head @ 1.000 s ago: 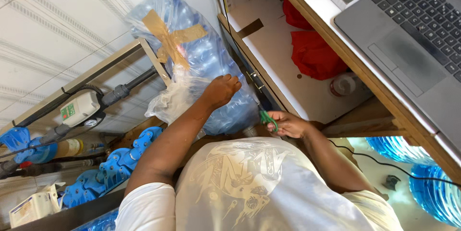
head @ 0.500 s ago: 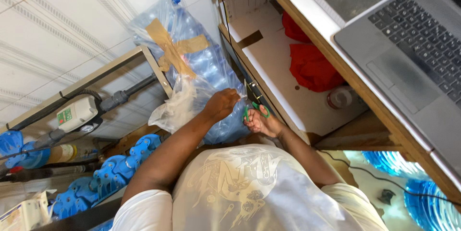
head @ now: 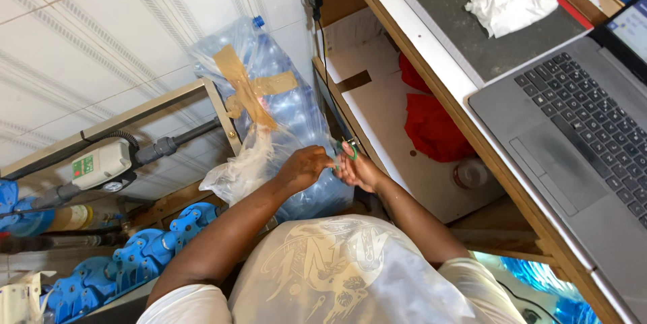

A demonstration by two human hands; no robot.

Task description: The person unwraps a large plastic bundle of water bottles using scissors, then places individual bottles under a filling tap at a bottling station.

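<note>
Hands now meeting closer together, left hand (head: 304, 168) and right hand (head: 356, 170) both pinching small green-handled scissors (head: 346, 149) between curled fingertips, plastic-wrapped bundle of water bottles (head: 283, 108) lying just behind the fingers

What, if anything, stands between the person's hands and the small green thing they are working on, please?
Nothing visible does. Both the left hand and the right hand already meet at the small green object, in front of the taped clear plastic bag of bottles.

Bright even daylight; sharp focus. Mild glare on white wall tiles (head: 101, 41) left of hands; soft shadows under desk.
</note>
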